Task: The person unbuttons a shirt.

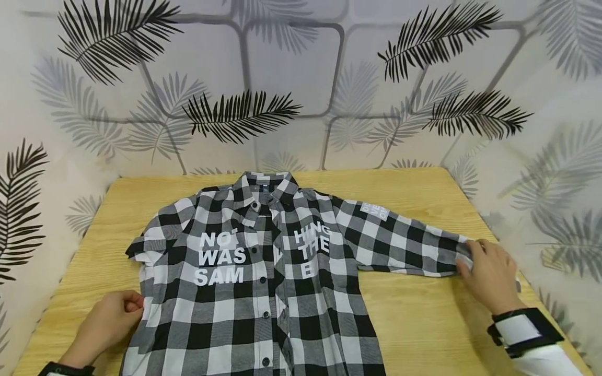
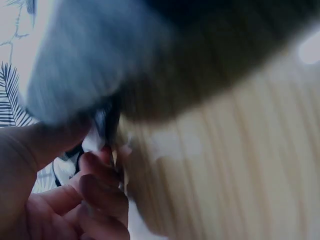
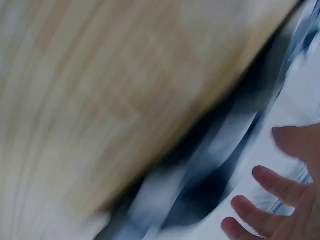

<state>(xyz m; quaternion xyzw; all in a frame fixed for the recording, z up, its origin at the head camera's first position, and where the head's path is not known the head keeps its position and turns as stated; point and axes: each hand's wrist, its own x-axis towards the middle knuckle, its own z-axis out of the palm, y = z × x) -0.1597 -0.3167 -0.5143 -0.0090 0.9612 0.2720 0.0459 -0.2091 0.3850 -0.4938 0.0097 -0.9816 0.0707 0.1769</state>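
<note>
A black, grey and white checked shirt (image 1: 226, 310) lies front up, its collar at the far side and white lettering on both chest halves. My left hand (image 1: 105, 321) pinches the fabric at the shirt's left side edge; the left wrist view shows thumb and fingers closed on the cloth. At the right, the long sleeve (image 1: 404, 240) stretches out flat. My right hand (image 1: 491, 274) is over its cuff, and in the right wrist view the fingers (image 3: 272, 182) are spread and straight. The left sleeve (image 1: 157, 232) shows only its upper part, the remainder hidden.
The shirt lies on a light wooden table (image 1: 414, 308), its lower end running out of the head view. Behind and at both sides stands a pale covering (image 1: 291, 68) printed with dark and grey leaves. Each wrist wears a dark strap (image 1: 527, 331).
</note>
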